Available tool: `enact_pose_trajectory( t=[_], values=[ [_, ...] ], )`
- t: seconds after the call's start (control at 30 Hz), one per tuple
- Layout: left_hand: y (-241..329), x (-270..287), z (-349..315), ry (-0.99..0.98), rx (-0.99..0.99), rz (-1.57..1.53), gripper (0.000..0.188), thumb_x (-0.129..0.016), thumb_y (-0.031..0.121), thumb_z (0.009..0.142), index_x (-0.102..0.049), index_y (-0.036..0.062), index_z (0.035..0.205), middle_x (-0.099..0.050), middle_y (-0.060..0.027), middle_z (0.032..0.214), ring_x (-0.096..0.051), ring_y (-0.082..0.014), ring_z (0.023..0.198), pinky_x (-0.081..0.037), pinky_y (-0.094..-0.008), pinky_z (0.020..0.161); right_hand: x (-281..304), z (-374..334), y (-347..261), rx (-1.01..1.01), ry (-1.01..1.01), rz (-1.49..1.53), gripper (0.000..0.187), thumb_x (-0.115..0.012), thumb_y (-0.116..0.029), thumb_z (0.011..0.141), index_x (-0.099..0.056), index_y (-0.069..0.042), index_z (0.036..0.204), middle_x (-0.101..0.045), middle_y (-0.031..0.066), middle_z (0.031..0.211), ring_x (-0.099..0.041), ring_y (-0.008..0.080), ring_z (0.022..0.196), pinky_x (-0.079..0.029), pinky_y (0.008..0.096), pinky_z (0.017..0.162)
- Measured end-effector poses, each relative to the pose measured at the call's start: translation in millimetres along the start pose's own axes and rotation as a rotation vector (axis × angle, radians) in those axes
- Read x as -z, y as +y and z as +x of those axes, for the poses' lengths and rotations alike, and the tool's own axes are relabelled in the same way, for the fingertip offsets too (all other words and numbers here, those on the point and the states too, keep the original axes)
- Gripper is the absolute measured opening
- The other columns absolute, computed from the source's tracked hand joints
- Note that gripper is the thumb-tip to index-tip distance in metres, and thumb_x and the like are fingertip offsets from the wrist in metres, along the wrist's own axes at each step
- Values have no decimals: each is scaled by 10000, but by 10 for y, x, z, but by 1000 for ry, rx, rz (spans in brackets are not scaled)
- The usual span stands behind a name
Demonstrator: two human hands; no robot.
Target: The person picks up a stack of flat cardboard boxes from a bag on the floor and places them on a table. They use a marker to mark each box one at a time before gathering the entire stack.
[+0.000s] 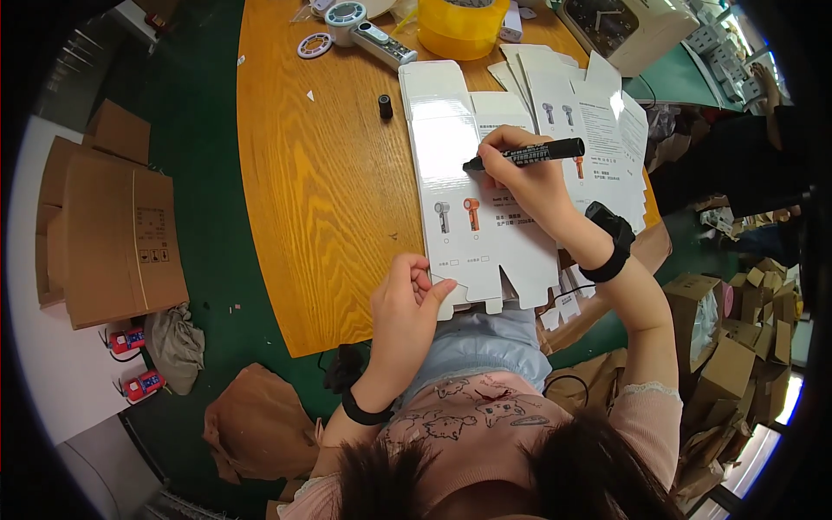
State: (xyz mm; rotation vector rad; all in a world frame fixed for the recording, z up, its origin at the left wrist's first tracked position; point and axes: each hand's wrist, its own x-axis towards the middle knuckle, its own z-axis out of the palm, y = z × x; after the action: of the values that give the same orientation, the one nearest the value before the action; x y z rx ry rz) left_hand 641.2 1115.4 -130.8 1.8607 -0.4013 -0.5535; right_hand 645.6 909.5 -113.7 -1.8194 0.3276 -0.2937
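A flattened white box (442, 143) lies on the wooden table, printed with pictures of small handheld fans and lines of text. My left hand (406, 303) pinches its near left corner between thumb and fingers. In my right hand (520, 173) is a black marker (555, 151), held like a pen, its tip at or just above the box's upper part; I cannot tell whether it touches. The black marker cap (386, 107) stands apart on the table, left of the box. More printed white flat boxes (598, 130) lie in a stack under and right of my right hand.
A roll of yellow tape (464, 26), a grey handheld fan (381, 43) and a light purple ring (315, 46) sit at the table's far side, near a clock (607, 22). Cardboard boxes (121, 234) stand on the left; more cardboard (737, 364) is piled at right. Another person (737, 165) is at right.
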Motion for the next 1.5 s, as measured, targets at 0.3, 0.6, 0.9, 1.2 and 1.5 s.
enact_pose_trajectory(
  t=[0.3, 0.6, 0.9, 1.2, 1.5],
  values=[
    [-38, 9, 14, 14, 6, -10, 259, -658, 53, 715, -475, -7, 889, -448, -29, 634, -421, -101, 536, -371, -230, 495, 7, -489, -189, 88, -47, 142, 131, -548, -103, 782, -560, 23, 744, -542, 38, 595, -517, 69, 517, -397, 190, 476],
    [-56, 0, 24, 36, -39, -8, 257, -656, 21, 704, -496, -5, 903, -462, 16, 652, -418, -41, 566, -347, -170, 499, -209, -689, -155, 125, -178, -166, 145, -578, -114, 759, -568, 30, 741, -556, 30, 583, -484, 58, 512, -391, 189, 471],
    [228, 26, -92, -52, 42, -584, 267, -592, 2, 769, -438, -20, 986, -494, -41, 786, -476, -86, 686, -414, -193, 627, 291, -901, -212, 188, 341, 445, 192, -464, -219, 835, -508, -36, 800, -557, 48, 687, -543, 92, 530, -423, 201, 460],
    [817, -671, 152, -142, -245, -604, 345, -602, 28, 765, -415, -30, 1050, -518, -106, 956, -524, -120, 816, -434, -218, 686, 1121, -1191, -486, 592, 751, 363, 219, -441, -220, 845, -514, -18, 805, -518, 38, 657, -513, 110, 529, -400, 204, 481],
    [176, -177, 84, 171, -401, 195, 510, -715, 121, 668, -427, -1, 1071, -477, -70, 943, -472, -131, 710, -416, -241, 601, 369, -323, -267, 197, 123, 197, 135, -510, -106, 820, -535, 18, 772, -536, 39, 607, -525, 92, 524, -408, 192, 486]
  ],
)
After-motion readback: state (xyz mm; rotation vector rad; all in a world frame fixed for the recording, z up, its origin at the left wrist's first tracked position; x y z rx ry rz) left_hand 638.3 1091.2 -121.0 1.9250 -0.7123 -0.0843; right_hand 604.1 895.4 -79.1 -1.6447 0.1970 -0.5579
